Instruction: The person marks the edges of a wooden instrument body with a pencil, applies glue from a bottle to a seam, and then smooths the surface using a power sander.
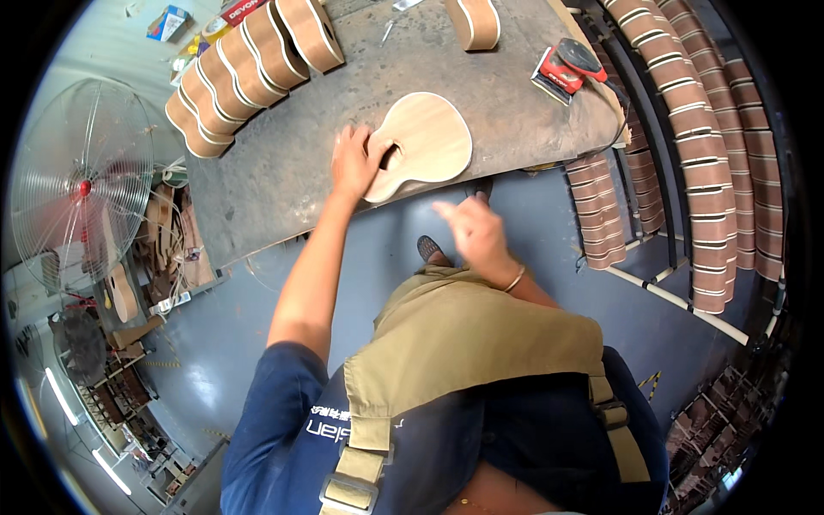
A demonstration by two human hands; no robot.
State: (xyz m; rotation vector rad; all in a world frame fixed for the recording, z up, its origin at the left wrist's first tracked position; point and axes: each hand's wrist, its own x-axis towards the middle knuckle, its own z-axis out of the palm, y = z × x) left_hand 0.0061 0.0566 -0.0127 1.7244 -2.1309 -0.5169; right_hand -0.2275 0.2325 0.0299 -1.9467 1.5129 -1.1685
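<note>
A pale wooden ukulele body (433, 129) with a dark sound hole lies face up at the near edge of the workbench. My left hand (354, 163) grips its side at the waist, with the thumb by the sound hole. My right hand (481, 236) hovers off the bench, in front of my apron and apart from the body. One of its digits points out to the left while the others are loosely bent, and I see nothing in it. A red and black power sander (568, 69) rests on the bench's right side.
Several brown ukulele bodies (249, 69) stand in a row at the bench's (283, 180) far left; another body (474, 24) is at the back. A large fan (83, 184) stands left. Racks of brown wooden parts (687, 129) line the right side. A cable hangs by the bench's right corner.
</note>
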